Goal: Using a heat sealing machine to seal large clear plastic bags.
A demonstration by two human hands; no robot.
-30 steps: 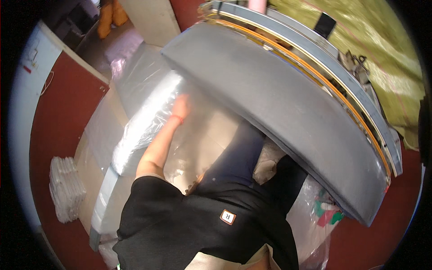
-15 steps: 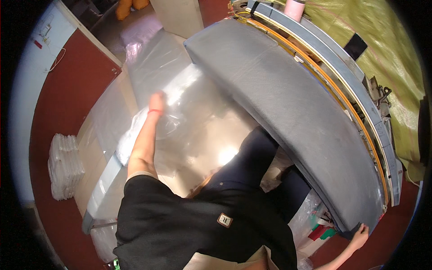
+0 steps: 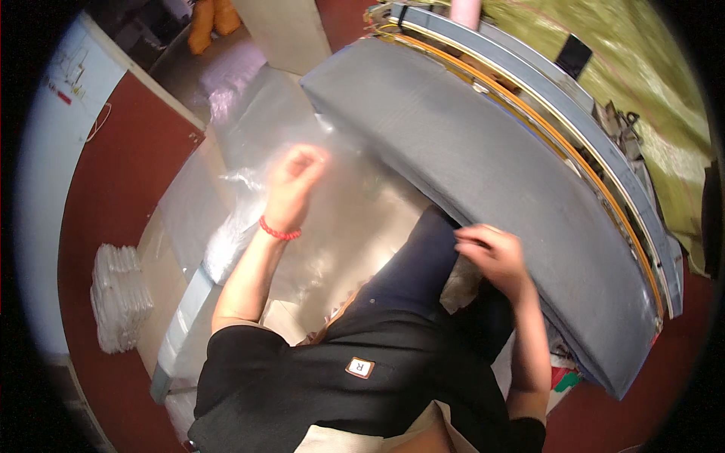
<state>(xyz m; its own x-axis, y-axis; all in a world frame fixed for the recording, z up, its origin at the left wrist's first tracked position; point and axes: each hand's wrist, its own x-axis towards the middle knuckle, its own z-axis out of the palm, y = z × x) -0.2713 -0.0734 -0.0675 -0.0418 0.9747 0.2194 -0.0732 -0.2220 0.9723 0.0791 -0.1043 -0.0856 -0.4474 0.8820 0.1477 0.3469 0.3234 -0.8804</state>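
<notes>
My left hand point(image 3: 294, 185), with a red bead bracelet at its wrist, is over a heap of clear plastic film point(image 3: 242, 196). Motion smears its fingers, and whether anything is in them is not visible. My right hand point(image 3: 492, 255) hovers at the near edge of a long grey cloth-covered worktop point(image 3: 453, 128), above my thigh. Its fingers are loosely bent and apart, and nothing shows in them. Along the worktop's far side runs a long blue-grey metal bar point(image 3: 521, 64) with an orange strip point(image 3: 544, 124) beside it.
A stack of folded clear plastic point(image 3: 121, 298) lies at the left. A pale bar-like edge point(image 3: 181, 321) stands near my left elbow. Beyond the metal bar, a dark phone point(image 3: 574, 57) and a pink cylinder point(image 3: 466, 11) rest by a yellow-green woven sheet point(image 3: 649, 83).
My right hand has left the worktop's near right corner and come up and left to its front edge. My left hand has shifted slightly right over the plastic film. The view has shifted slightly.
</notes>
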